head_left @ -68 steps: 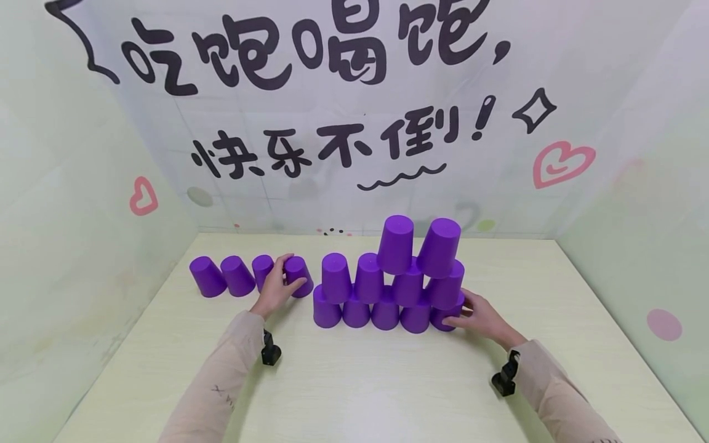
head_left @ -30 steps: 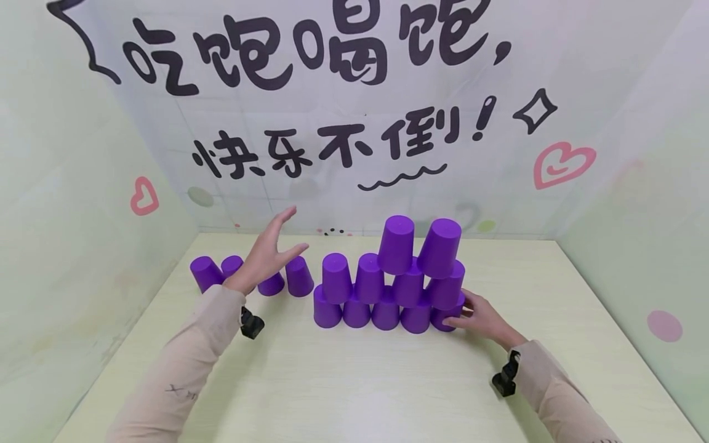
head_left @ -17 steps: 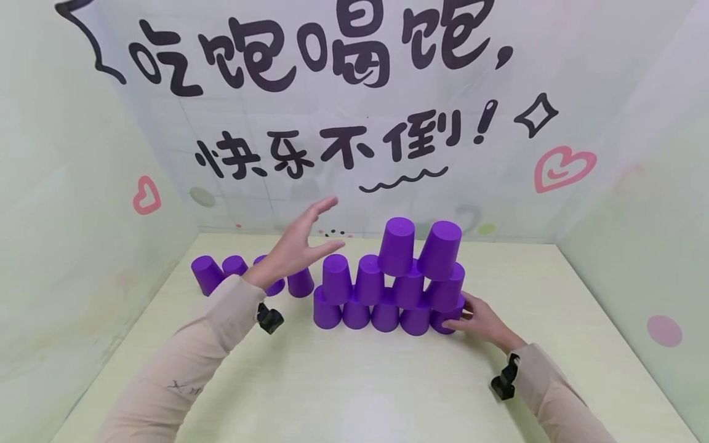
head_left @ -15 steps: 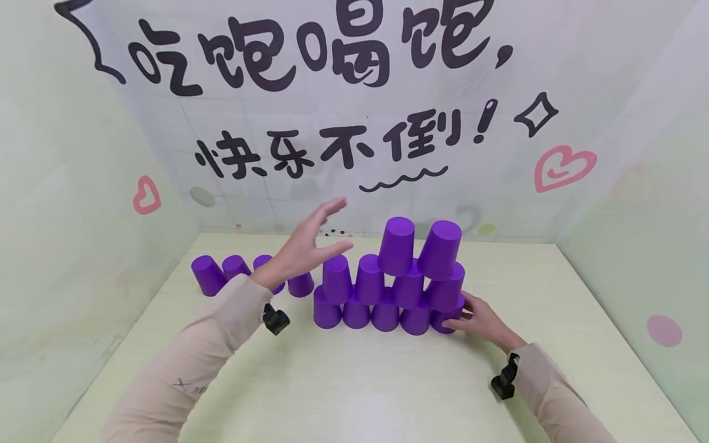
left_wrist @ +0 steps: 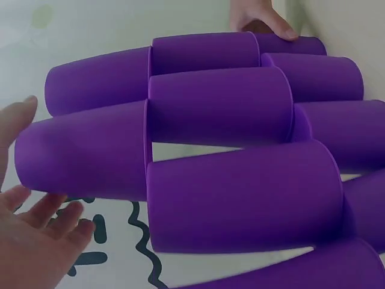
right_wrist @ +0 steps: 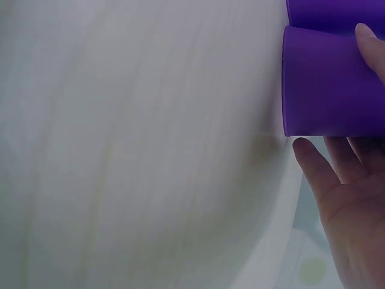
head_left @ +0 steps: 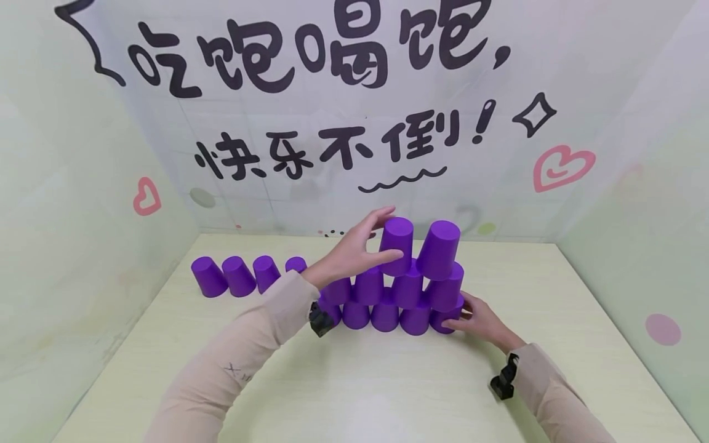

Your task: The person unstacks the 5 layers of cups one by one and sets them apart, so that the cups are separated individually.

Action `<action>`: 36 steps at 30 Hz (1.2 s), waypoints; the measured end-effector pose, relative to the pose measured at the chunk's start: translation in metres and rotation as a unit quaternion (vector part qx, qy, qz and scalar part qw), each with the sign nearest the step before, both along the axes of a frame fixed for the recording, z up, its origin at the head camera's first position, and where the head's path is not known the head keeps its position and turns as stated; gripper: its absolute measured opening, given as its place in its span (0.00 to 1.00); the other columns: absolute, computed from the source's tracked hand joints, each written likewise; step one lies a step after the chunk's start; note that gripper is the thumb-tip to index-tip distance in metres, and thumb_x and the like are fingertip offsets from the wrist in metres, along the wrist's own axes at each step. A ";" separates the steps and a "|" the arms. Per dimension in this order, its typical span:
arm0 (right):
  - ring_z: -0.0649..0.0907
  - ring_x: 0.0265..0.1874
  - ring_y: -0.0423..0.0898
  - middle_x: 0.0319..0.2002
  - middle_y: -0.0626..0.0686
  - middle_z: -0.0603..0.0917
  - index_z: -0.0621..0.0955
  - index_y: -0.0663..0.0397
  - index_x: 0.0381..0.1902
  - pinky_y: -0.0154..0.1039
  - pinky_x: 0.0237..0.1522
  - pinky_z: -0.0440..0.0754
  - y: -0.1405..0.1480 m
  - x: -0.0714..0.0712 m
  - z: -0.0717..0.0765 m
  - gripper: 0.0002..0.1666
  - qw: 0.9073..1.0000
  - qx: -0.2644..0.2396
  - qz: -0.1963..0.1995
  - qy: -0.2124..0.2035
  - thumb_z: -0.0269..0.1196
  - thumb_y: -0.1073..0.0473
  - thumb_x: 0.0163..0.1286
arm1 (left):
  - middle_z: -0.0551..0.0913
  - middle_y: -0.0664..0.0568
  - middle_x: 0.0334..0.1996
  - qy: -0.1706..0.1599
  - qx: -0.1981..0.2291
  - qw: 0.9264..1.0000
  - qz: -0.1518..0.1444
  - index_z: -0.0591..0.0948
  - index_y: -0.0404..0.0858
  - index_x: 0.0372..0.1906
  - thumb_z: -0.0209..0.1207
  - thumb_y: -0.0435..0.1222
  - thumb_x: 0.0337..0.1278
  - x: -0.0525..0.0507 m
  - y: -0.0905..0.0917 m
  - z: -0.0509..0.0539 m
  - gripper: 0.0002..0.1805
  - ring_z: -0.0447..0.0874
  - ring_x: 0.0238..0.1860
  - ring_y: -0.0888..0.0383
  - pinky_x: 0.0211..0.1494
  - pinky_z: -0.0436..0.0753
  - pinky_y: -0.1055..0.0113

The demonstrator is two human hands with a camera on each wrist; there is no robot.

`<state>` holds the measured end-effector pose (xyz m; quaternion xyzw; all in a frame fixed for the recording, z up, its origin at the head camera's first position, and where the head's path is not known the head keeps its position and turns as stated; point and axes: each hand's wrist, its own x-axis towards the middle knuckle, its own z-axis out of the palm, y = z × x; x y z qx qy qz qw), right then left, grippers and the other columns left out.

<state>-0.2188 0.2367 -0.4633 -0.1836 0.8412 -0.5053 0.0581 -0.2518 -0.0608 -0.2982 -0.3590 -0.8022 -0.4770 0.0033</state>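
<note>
Purple cups stand upside down in a stepped stack, with two on its top tier. My left hand (head_left: 354, 249) is at the left top cup (head_left: 397, 246), its thumb in front and its fingers behind. In the left wrist view, that hand's fingers (left_wrist: 45, 220) are spread loosely about the narrow end of the same cup (left_wrist: 84, 150). My right hand (head_left: 483, 321) holds the bottom-right cup (head_left: 440, 320). The right wrist view has its thumb (right_wrist: 372, 51) on one side of this cup (right_wrist: 334, 84), with the other fingers partly hidden at the opposite side.
Several more purple cups (head_left: 238, 277) stand inverted in a row at the left of the pale table (head_left: 376, 387); my left forearm partly covers the nearest one to the stack. A printed backdrop (head_left: 310, 203) rises behind the table. Each wrist carries a small black camera (head_left: 503, 378).
My left hand has left the cup row, lifted, and swept right to the left cup of the top tier. The right hand has stayed at the bottom-right cup.
</note>
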 end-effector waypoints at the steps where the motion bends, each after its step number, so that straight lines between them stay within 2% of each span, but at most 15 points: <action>1: 0.77 0.43 0.50 0.45 0.60 0.76 0.67 0.66 0.56 0.40 0.45 0.77 0.000 0.000 0.000 0.37 1.000 -0.002 0.000 0.000 0.69 0.60 0.49 | 0.66 0.52 0.59 -0.003 -0.002 1.000 0.002 0.54 0.41 0.66 0.61 0.43 0.49 0.000 0.002 0.000 0.41 0.64 0.59 0.59 0.61 0.65 0.60; 10: 0.77 0.43 0.51 0.46 0.61 0.76 0.67 0.66 0.57 0.39 0.45 0.77 0.000 -0.001 -0.001 0.38 1.000 0.002 0.000 0.004 0.69 0.60 0.49 | 0.70 0.50 0.54 -0.030 0.000 0.999 0.015 0.59 0.39 0.63 0.62 0.40 0.49 -0.003 0.011 -0.001 0.37 0.72 0.51 0.57 0.50 0.74 0.70; 16: 0.77 0.43 0.52 0.46 0.60 0.76 0.67 0.65 0.57 0.41 0.46 0.77 0.000 0.000 -0.002 0.38 1.000 0.002 0.001 0.007 0.69 0.60 0.49 | 0.73 0.51 0.51 -0.033 0.004 0.999 0.022 0.61 0.40 0.62 0.62 0.39 0.49 -0.004 0.013 -0.003 0.34 0.72 0.50 0.58 0.48 0.75 0.72; 17: 0.77 0.43 0.52 0.46 0.61 0.76 0.67 0.66 0.56 0.42 0.46 0.77 -0.001 0.002 0.002 0.38 1.000 0.001 0.003 0.008 0.69 0.60 0.49 | 0.72 0.50 0.51 -0.037 0.003 0.999 0.022 0.61 0.39 0.62 0.62 0.38 0.49 0.000 0.013 0.000 0.34 0.72 0.50 0.57 0.48 0.75 0.71; 19: 0.77 0.43 0.53 0.46 0.62 0.76 0.67 0.67 0.56 0.42 0.46 0.77 -0.002 0.002 0.001 0.37 1.000 0.001 0.006 0.012 0.69 0.61 0.49 | 0.72 0.50 0.52 -0.038 0.005 0.999 0.023 0.61 0.39 0.62 0.62 0.38 0.49 0.000 0.013 0.000 0.34 0.72 0.50 0.58 0.48 0.75 0.71; 23: 0.77 0.42 0.50 0.45 0.61 0.77 0.68 0.67 0.55 0.41 0.46 0.77 -0.002 0.002 0.000 0.37 1.000 -0.001 0.004 0.013 0.69 0.61 0.49 | 0.72 0.50 0.52 -0.044 0.008 0.999 0.024 0.61 0.40 0.62 0.62 0.38 0.49 -0.001 0.012 0.000 0.34 0.72 0.50 0.57 0.49 0.76 0.69; 24: 0.77 0.42 0.49 0.45 0.60 0.77 0.68 0.66 0.55 0.40 0.46 0.77 -0.001 0.000 -0.003 0.37 1.000 0.000 0.004 0.014 0.69 0.60 0.49 | 0.72 0.51 0.51 -0.042 0.010 0.999 0.025 0.61 0.41 0.62 0.62 0.39 0.49 -0.004 0.012 -0.003 0.34 0.72 0.50 0.58 0.48 0.76 0.70; 25: 0.77 0.42 0.47 0.45 0.60 0.77 0.68 0.66 0.55 0.39 0.45 0.77 -0.001 0.001 -0.003 0.37 1.000 0.000 0.003 0.014 0.69 0.60 0.49 | 0.72 0.51 0.51 -0.042 0.011 0.999 0.025 0.61 0.41 0.62 0.62 0.39 0.49 -0.004 0.011 -0.003 0.34 0.72 0.50 0.58 0.48 0.76 0.70; 29: 0.77 0.41 0.47 0.45 0.60 0.76 0.68 0.67 0.55 0.38 0.45 0.77 -0.001 0.001 -0.001 0.36 1.000 0.001 0.006 0.015 0.69 0.60 0.50 | 0.73 0.51 0.51 -0.036 0.013 0.999 0.027 0.61 0.40 0.62 0.62 0.39 0.49 -0.004 0.008 0.002 0.34 0.72 0.50 0.58 0.48 0.76 0.70; 36: 0.77 0.43 0.52 0.46 0.61 0.76 0.67 0.67 0.56 0.40 0.46 0.77 -0.002 0.001 0.000 0.37 1.000 0.002 0.005 0.010 0.69 0.60 0.49 | 0.72 0.51 0.52 -0.022 0.013 0.999 0.025 0.61 0.40 0.62 0.62 0.39 0.49 0.000 -0.005 0.018 0.34 0.72 0.49 0.58 0.48 0.76 0.69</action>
